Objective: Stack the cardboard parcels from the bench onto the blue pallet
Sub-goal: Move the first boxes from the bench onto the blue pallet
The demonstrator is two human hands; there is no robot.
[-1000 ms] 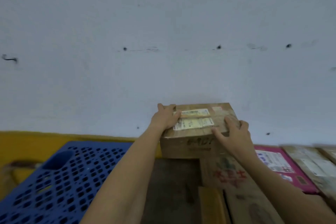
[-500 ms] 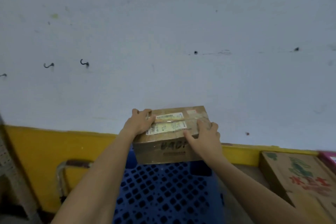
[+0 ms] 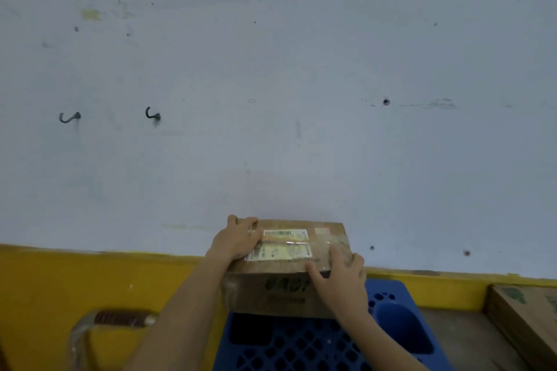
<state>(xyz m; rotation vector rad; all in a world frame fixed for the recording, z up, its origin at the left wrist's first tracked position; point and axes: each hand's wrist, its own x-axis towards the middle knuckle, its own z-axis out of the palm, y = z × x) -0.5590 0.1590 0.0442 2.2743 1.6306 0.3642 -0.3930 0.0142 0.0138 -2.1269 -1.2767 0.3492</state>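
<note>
Taped cardboard parcel (image 3: 280,274) gripped by left hand (image 3: 236,239) and right hand (image 3: 340,275) — fingers curled over top edges, above perforated blue pallet (image 3: 301,343).

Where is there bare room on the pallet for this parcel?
The blue pallet grid is bare on the near side of the parcel. A bare bench strip lies between pallet and printed carton. Crowded where left hand and right hand grip it.

We see a brown cardboard parcel (image 3: 286,289), taped and labelled white and yellow on top, held level over the far edge of the blue pallet (image 3: 301,346), perhaps touching it; right of the pallet lies a second parcel (image 3: 524,319), printed green
</note>
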